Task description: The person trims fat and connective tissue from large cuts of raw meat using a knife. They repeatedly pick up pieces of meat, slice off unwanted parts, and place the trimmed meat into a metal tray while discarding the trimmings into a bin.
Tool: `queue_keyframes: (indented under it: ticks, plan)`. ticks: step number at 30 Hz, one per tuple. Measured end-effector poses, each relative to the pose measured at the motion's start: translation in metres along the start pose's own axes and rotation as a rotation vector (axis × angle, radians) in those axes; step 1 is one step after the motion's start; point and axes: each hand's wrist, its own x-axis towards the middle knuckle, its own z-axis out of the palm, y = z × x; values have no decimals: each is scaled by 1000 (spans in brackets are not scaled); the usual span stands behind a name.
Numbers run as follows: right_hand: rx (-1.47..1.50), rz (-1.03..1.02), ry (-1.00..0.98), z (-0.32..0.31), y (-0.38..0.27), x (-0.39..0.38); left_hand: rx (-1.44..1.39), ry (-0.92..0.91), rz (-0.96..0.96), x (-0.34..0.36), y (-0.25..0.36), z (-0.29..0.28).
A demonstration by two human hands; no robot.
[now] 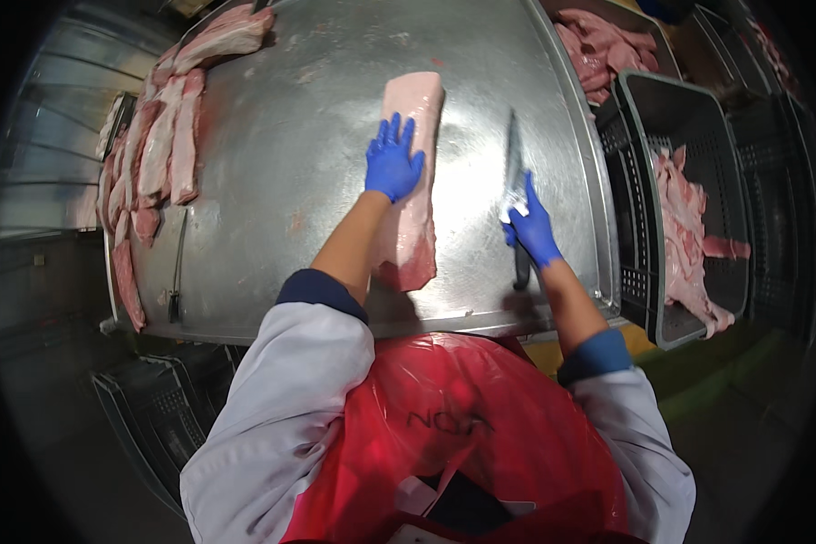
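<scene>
A long slab of pale pork (417, 208) lies lengthwise on the steel table, its skin or fat side up and its near end redder. My left hand (393, 165), in a blue glove, rests flat on the upper part of the slab with fingers spread. To the right of the meat, my right hand (532, 227), also gloved in blue, is closed around a knife (514, 150). The blade points away from me, and the black handle end shows below the hand. A small white patch by the fingers is too blurred to name.
Several pork pieces (159, 150) line the table's left edge, with a thin dark-handled tool (179, 267) near them. On the right, a grey crate (653, 313) holds pale trimmings (684, 227); another bin of meat (607, 50) stands beyond. Dark crates (145, 408) sit at lower left.
</scene>
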Motion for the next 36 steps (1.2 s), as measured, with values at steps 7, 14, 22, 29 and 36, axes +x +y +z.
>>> queue_keyframes:
  ticks: [7, 14, 22, 29, 36]
  plan:
    - [-178, -42, -86, 102, -70, 80, -58, 46, 121, 31, -12, 13]
    - [-332, -161, -181, 111, -1, 28, -11, -203, 69, -66, -12, -21]
    - [-733, -220, -185, 132, 10, 15, -97, -111, 64, -58, -22, -14]
    - [-815, -167, -220, 146, -32, 11, -30, -78, -8, -33, -29, -16]
    - [-700, -96, -307, 129, 30, -123, -23, 28, -20, -24, -34, 1]
